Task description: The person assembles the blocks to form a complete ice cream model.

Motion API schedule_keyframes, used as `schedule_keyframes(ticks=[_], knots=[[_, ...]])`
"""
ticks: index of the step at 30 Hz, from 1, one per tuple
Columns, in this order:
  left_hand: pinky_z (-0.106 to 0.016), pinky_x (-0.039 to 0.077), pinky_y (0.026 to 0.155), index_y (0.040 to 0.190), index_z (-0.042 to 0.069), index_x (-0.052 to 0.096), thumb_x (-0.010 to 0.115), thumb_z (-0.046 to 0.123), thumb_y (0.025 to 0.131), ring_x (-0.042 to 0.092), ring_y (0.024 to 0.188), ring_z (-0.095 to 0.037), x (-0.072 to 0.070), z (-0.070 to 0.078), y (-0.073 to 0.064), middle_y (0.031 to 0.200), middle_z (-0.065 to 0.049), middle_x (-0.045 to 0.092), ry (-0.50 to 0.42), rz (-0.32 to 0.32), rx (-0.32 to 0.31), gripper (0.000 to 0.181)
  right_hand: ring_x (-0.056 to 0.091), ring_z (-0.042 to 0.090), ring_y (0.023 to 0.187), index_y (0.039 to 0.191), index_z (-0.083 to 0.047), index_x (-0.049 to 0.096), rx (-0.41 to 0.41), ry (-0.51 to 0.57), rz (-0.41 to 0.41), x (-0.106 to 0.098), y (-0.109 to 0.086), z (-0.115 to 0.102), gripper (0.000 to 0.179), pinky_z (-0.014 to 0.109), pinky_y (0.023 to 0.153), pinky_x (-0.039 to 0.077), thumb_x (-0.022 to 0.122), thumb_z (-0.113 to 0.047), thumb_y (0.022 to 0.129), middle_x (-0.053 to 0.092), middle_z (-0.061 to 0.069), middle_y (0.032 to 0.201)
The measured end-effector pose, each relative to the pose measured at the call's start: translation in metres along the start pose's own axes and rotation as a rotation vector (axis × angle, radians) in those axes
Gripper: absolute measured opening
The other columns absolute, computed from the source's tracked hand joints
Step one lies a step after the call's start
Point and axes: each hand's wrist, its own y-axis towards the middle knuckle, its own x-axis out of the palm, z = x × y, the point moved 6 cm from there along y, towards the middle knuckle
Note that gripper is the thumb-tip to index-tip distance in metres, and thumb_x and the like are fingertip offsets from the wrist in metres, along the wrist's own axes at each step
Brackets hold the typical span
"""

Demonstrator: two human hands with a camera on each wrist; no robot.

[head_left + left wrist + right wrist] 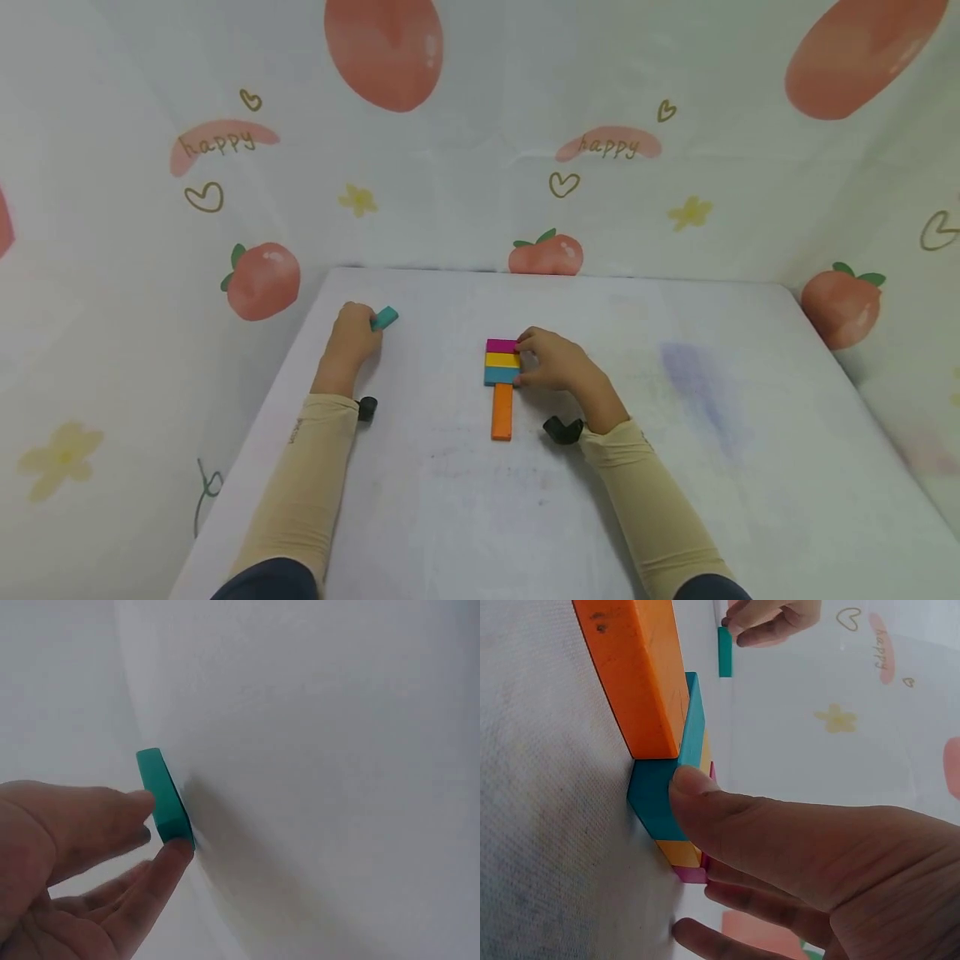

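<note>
My left hand (pixel 351 343) is at the far left of the table, pinching a teal block (pixel 386 317) by one end. The left wrist view shows this block (pixel 157 784) between thumb and fingertip, its shadow falling on the white surface. Near the middle, a magenta block (pixel 500 346), a yellow block (pixel 500 360) and a blue block (pixel 498 376) lie side by side in a row. An orange block (pixel 502 412) runs from the blue one toward me. My right hand (pixel 557 362) grips the row at its right end, thumb on the blue block (pixel 654 799), fingers by the magenta one.
A white cloth covers the table (pixel 450 517). Behind it hangs a white backdrop (pixel 465 167) printed with peaches, hearts and flowers. A dark wrist camera (pixel 367 408) sits at the left cuff, another camera (pixel 562 430) at the right. A green string (pixel 204 492) hangs at the left edge.
</note>
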Motion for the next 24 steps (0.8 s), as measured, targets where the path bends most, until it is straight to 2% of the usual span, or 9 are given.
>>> schedule_keyframes(ticks=[9, 14, 20, 24], knots=[[-0.062, 0.051, 0.110, 0.131, -0.021, 0.059, 0.057, -0.006, 0.095, 0.063, 0.123, -0.051, 0.003, -0.002, 0.010, 0.131, -0.039, 0.062, 0.009, -0.063, -0.051, 0.039, 0.059, 0.028, 0.134, 0.137, -0.004, 0.071, -0.018, -0.009, 0.005, 0.001, 0.001, 0.002, 0.059, 0.050, 0.114, 0.052, 0.087, -0.035, 0.089, 0.063, 0.009, 0.145], [-0.061, 0.052, 0.110, 0.130, -0.019, 0.060, 0.060, -0.005, 0.096, 0.063, 0.123, -0.050, 0.008, 0.004, 0.017, 0.130, -0.037, 0.063, 0.002, -0.103, -0.036, 0.037, 0.059, 0.029, 0.134, 0.138, -0.004, 0.070, -0.014, -0.007, 0.008, 0.000, 0.001, 0.006, 0.059, 0.050, 0.114, 0.051, 0.087, -0.034, 0.090, 0.062, 0.009, 0.145], [-0.059, 0.052, 0.109, 0.130, -0.016, 0.062, 0.059, -0.002, 0.096, 0.062, 0.121, -0.045, 0.019, 0.023, 0.025, 0.133, -0.034, 0.063, -0.034, -0.153, 0.006, 0.037, 0.060, 0.028, 0.134, 0.138, -0.005, 0.070, -0.015, -0.013, 0.007, 0.001, 0.002, 0.007, 0.059, 0.049, 0.115, 0.051, 0.087, -0.034, 0.090, 0.062, 0.009, 0.147], [-0.056, 0.054, 0.108, 0.130, -0.014, 0.063, 0.059, -0.003, 0.096, 0.064, 0.119, -0.042, 0.033, 0.043, 0.031, 0.132, -0.032, 0.065, -0.028, -0.172, 0.037, 0.036, 0.059, 0.028, 0.134, 0.138, -0.005, 0.070, -0.015, -0.009, 0.006, 0.002, 0.004, 0.006, 0.058, 0.049, 0.115, 0.051, 0.087, -0.034, 0.090, 0.062, 0.009, 0.148]])
